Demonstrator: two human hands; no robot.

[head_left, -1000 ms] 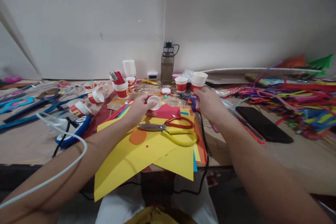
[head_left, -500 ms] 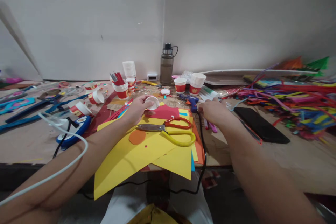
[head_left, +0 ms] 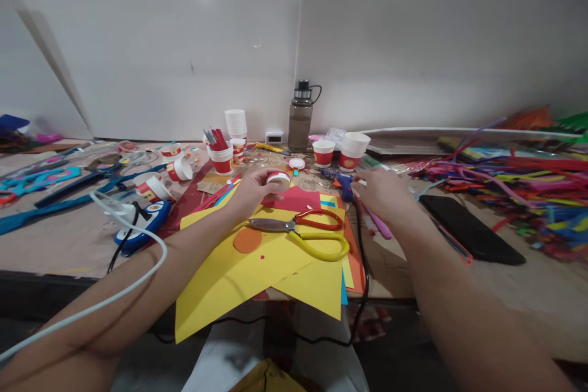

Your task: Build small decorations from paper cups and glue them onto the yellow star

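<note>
My left hand (head_left: 257, 188) is closed round a small red-and-white paper cup (head_left: 278, 177), held above a sheet of red paper (head_left: 294, 200). The cup's side faces me. My right hand (head_left: 379, 190) is at the right of a blue glue gun (head_left: 347, 188), its fingertips close to the gun's body. Whether they grip it is unclear, as the fingers are partly hidden and blurred. Red-and-yellow-handled scissors (head_left: 294, 228) rest on yellow paper (head_left: 215, 282) below my hands, near an orange paper disc (head_left: 247, 241).
Paper cups (head_left: 353, 150) and a water bottle (head_left: 301, 119) stand at the back. Tipped cups (head_left: 154, 188) and a blue-and-white device (head_left: 142, 226) lie left. A black phone (head_left: 471, 229) and colourful pipe cleaners (head_left: 528, 184) lie right. The gun's black cord (head_left: 365, 257) hangs over the edge.
The cup in my left hand has turned, so its mouth no longer faces me. My right hand has shifted slightly farther from me beside the glue gun. The whole view has moved a little.
</note>
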